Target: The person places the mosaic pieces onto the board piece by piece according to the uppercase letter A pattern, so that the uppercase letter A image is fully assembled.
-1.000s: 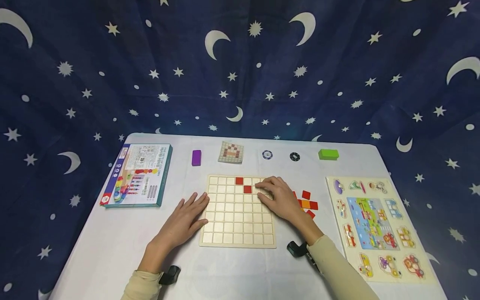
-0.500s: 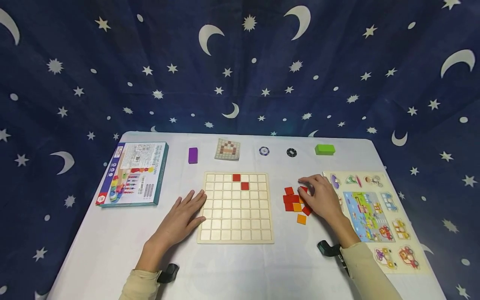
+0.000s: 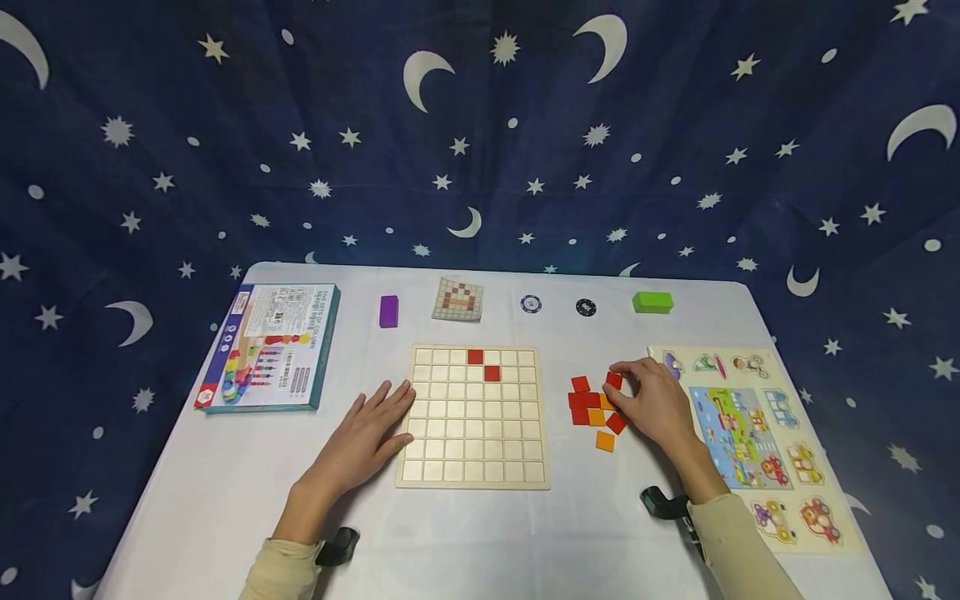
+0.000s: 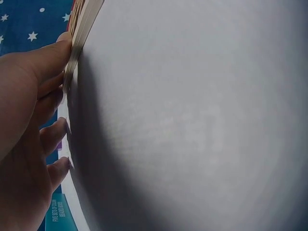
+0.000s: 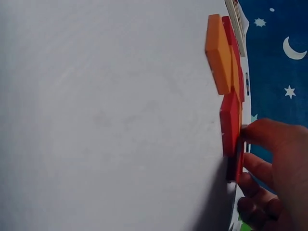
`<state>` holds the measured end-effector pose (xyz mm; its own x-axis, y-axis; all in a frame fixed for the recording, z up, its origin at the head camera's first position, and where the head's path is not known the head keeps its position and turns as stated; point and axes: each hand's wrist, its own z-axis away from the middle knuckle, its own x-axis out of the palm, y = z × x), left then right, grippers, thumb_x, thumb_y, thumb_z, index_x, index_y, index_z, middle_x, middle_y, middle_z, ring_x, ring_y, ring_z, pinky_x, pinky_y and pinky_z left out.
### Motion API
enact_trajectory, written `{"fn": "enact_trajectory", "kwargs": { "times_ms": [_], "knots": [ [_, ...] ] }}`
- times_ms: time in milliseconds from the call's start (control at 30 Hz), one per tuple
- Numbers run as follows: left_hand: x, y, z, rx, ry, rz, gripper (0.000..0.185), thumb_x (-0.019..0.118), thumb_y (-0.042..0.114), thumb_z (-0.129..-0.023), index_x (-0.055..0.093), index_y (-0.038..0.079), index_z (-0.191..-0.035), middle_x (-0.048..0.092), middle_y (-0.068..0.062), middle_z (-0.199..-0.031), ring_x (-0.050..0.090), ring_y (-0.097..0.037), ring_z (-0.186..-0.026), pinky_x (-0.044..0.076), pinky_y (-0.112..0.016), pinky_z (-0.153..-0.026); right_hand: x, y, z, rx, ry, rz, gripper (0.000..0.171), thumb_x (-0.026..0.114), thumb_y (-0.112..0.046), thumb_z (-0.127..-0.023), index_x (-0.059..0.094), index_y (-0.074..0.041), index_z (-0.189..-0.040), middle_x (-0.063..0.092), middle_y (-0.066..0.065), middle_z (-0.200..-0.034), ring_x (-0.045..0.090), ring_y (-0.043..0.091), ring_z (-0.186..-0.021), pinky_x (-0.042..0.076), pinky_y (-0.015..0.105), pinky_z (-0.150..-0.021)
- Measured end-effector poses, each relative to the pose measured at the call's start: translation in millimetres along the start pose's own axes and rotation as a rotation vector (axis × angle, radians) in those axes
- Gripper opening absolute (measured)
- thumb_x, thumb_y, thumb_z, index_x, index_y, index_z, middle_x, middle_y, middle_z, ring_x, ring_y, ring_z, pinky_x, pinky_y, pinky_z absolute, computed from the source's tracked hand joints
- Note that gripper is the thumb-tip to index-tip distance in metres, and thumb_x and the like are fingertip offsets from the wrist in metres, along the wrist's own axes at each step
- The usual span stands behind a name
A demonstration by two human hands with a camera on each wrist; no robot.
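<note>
A square wooden grid board (image 3: 472, 425) lies mid-table, with one red tile (image 3: 476, 357) in its top row and another red tile (image 3: 492, 373) a row lower, one column right. My left hand (image 3: 362, 442) lies flat with fingers spread, its fingertips and thumb at the board's left edge; the left wrist view shows the thumb (image 4: 55, 55) against the board's side. Right of the board is a small pile of red and orange square tiles (image 3: 588, 400). At the pile's right side, my right hand (image 3: 660, 404) pinches a red tile (image 3: 614, 380) between thumb and fingers.
A boxed toy set (image 3: 273, 346) lies at left. Along the back are a purple block (image 3: 388, 312), a pattern card (image 3: 458, 300), two poker chips (image 3: 531, 304) and a green block (image 3: 652, 302). A picture puzzle board (image 3: 738, 437) lies at right, partly under the right forearm.
My right hand has left the board's upper right and moved right to the tile pile, where its fingers have closed on a red tile. My left hand stays at the board's edge.
</note>
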<state>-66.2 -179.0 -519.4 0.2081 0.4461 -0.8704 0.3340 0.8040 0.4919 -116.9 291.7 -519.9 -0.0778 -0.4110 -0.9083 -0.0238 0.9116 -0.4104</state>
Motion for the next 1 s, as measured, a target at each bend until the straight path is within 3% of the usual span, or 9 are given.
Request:
{"fn": "enact_trajectory", "kwargs": {
  "times_ms": [167,467,600,800,1000],
  "knots": [
    [0.6,-0.3,0.1,-0.003,0.001,-0.002,0.071,0.072,0.034,-0.102,0.044,0.013,-0.163,0.041,-0.005,-0.172,0.033,-0.039,-0.163,0.025,-0.068,-0.131,0,0,-3,0.005,0.002,-0.002,0.035,0.082,-0.027,-0.091,0.078,-0.007,-0.120,0.072,0.018,-0.113,0.062,0.032,-0.097,0.051,0.044,-0.081],
    [1.1,0.1,1.1,-0.010,0.000,-0.004,0.070,0.071,0.035,-0.102,0.044,0.014,-0.164,0.041,-0.005,-0.172,0.033,-0.038,-0.163,0.025,-0.067,-0.131,10,-10,-3,-0.033,0.102,-0.036,0.033,0.084,-0.028,-0.089,0.080,-0.009,-0.115,0.073,0.012,-0.099,0.058,0.024,-0.082,0.044,0.036,-0.072],
    [1.5,-0.4,1.0,-0.009,0.001,0.000,0.070,0.071,0.034,-0.102,0.044,0.013,-0.164,0.041,-0.005,-0.172,0.032,-0.038,-0.163,0.025,-0.068,-0.131,18,-29,-6,-0.140,0.108,-0.090,0.032,0.086,-0.027,-0.088,0.080,-0.009,-0.113,0.074,0.010,-0.099,0.059,0.023,-0.083,0.046,0.039,-0.075],
    [2.5,-1.1,0.6,-0.004,0.005,0.003,0.070,0.072,0.034,-0.102,0.045,0.013,-0.163,0.042,-0.006,-0.172,0.032,-0.039,-0.163,0.025,-0.068,-0.131,38,-68,-6,-0.336,0.020,-0.138,0.027,0.088,-0.028,-0.087,0.082,-0.014,-0.109,0.076,0.001,-0.098,0.064,0.017,-0.085,0.047,0.037,-0.079],
    [2.3,-0.7,0.2,-0.005,0.006,0.003,0.070,0.072,0.033,-0.102,0.045,0.012,-0.163,0.042,-0.006,-0.172,0.032,-0.039,-0.163,0.024,-0.068,-0.131,53,-99,-8,-0.404,-0.068,-0.133,0.027,0.086,-0.032,-0.089,0.082,-0.018,-0.112,0.073,-0.002,-0.102,0.066,0.017,-0.095,0.049,0.036,-0.084]
  ]
}}
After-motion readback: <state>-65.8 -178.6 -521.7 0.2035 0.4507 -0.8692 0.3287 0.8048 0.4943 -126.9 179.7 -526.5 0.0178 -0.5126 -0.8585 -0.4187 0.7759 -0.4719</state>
